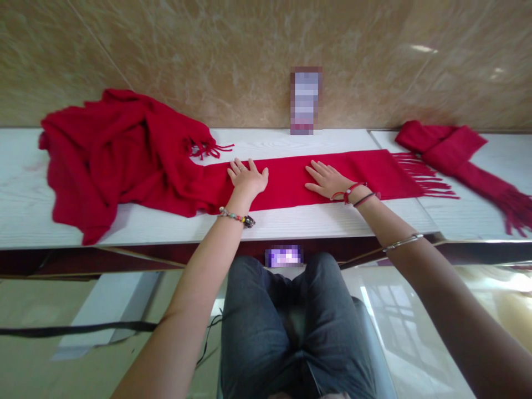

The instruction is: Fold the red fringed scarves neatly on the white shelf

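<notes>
A long red scarf (286, 180) lies flat in a folded strip along the white table, its fringe spread at the right end. My left hand (248, 178) rests palm down on the strip, fingers spread. Further right, my right hand (328, 182) also presses flat on the same strip with its fingers apart. Left of my hands the red cloth rises into a large loose heap (120, 160), with some fringe poking out at its right side. Whether heap and strip are one piece is hard to tell, though they run together.
A second red scarf (453, 155), folded over itself, lies at the right. Behind the white table (266, 139) stands a brown marbled wall (187, 61). A blurred-out upright object (306, 101) leans there. A pixelated screen (284, 256) shows below the table edge, above my knees.
</notes>
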Available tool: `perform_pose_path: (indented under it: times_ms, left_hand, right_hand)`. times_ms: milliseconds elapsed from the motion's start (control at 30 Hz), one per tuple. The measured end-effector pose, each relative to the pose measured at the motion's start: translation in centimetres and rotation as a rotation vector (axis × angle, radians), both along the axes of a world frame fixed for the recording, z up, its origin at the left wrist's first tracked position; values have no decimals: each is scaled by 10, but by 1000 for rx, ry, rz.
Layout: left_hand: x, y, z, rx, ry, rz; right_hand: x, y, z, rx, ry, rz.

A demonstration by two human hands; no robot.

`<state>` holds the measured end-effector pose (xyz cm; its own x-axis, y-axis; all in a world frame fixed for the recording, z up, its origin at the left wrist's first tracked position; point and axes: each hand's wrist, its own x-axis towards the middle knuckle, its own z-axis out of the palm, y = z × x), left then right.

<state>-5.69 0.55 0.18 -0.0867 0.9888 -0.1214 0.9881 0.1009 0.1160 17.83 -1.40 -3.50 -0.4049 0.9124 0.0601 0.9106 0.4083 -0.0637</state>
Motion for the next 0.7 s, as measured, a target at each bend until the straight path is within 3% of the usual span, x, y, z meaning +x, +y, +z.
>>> perform_pose_path:
  times_ms: [133, 300, 433, 567, 700]
  left_hand:
    - [5, -2, -1, 97, -16, -88]
    - [5, 1, -3, -5, -73, -167]
    - [5, 3, -3, -7, -63, -172]
    - [5, 3, -4, -18, -59, -161]
    - [4, 4, -5, -20, -50, -162]
  right_hand:
    - [-8, 16, 11, -49, 23, -12]
    - [-48, 29, 26, -36, 43, -52]
    - [-75, 29, 22, -73, 52, -1]
    - [-69, 29, 12, -56, 68, -36]
    - [-36, 39, 0, -13, 120, -122]
